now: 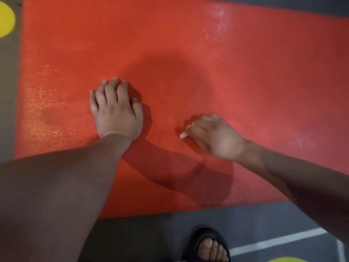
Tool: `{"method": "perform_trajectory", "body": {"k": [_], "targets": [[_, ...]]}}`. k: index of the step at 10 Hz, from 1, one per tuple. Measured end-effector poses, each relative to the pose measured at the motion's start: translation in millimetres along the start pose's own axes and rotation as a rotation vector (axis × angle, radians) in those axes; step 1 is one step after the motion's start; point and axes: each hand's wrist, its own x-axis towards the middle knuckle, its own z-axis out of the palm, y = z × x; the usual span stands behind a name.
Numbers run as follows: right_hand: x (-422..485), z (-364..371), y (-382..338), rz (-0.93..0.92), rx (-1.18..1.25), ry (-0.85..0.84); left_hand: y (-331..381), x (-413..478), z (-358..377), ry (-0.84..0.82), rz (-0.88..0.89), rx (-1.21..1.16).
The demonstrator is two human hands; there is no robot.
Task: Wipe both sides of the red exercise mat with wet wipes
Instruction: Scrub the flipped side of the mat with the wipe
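The red exercise mat lies flat on the floor and fills most of the view. Wet, glistening patches show near its left edge and at its upper right. My left hand rests palm down on the mat left of centre, fingers slightly bent against the surface. My right hand is lower and to the right, its fingers curled round a small white wet wipe. Only the wipe's edge shows beside my fingers, touching the mat. The shadow of my head falls between and above both hands.
Dark grey floor borders the mat's near and left edges. My foot in a black sandal stands just below the near edge. Yellow floor markings sit at the top left and bottom right, and a white line crosses the floor at lower right.
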Motion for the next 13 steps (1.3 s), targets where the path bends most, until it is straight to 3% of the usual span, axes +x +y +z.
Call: {"method": "perform_trajectory", "body": {"k": [2,3,4,5,6,7,8,9,10,11,12,13], "targets": [[-6,-20,67,0.736,-0.206,0.260,1,-1,-2,-0.018,-0.002,-0.009],[-15,-1,21,0.497,-0.093,0.200,0,0,-2,-0.023,-0.002,-0.003],[-30,7,-13,0.128,-0.031,0.077,0,-1,-1,-0.015,0.000,0.006],[-22,-1,10,0.208,-0.081,0.087,0,-1,-1,-0.014,0.007,0.011],[-5,-3,24,0.564,-0.093,0.228,-1,0,-2,-0.020,0.000,0.021],[7,14,-21,0.442,0.051,0.201,1,0,-1,-0.006,-0.005,0.029],[3,26,-72,0.086,0.152,0.040,0,-1,0,0.015,0.003,0.037],[11,15,-69,-0.206,0.099,-0.021,0,-1,0,0.010,-0.003,0.033],[33,7,-26,-0.070,-0.061,0.110,0,0,0,-0.002,-0.008,0.034],[43,-1,-1,0.310,-0.105,0.205,0,0,-1,-0.011,-0.006,0.031],[19,6,-29,0.190,-0.037,0.138,1,0,-1,-0.004,-0.004,0.031],[-22,14,-56,-0.061,0.048,0.007,0,0,0,-0.002,-0.003,0.033]]}}
